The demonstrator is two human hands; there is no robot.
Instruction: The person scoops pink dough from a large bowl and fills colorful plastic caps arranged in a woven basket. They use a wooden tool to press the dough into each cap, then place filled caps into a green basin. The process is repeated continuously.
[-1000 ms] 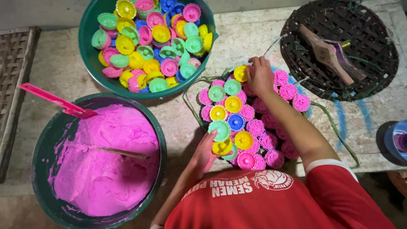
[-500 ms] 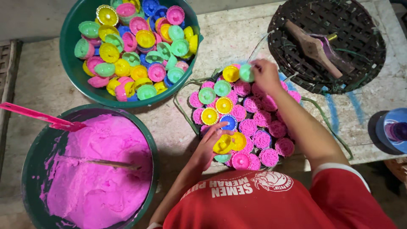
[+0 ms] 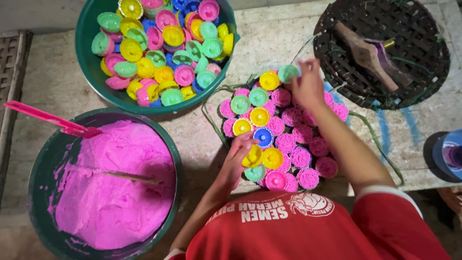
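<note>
Head view: our right hand (image 3: pixel 308 86) pinches a green mould (image 3: pixel 288 73) off the tray's (image 3: pixel 370 130) far edge; left hand (image 3: pixel 238 156), fingers closed, grips a yellow mould (image 3: pixel 252 156). Roughly half the pink cakes (image 3: pixel 308 156) sit unmoulded.

Green tubs (image 3: pixel 91 67): two
Pink scoops (image 3: pixel 48 118): one
Dark woven trays (image 3: pixel 414 58): one
Hands: two, left hand (image 3: pixel 238 156), right hand (image 3: pixel 308 86)
Wooden sticks in dough (image 3: pixel 132 177): one

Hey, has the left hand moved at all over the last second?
Yes. The left hand has slid away from the person's body, further in over the moulds, closer to the blue mould, which stays put.
</note>
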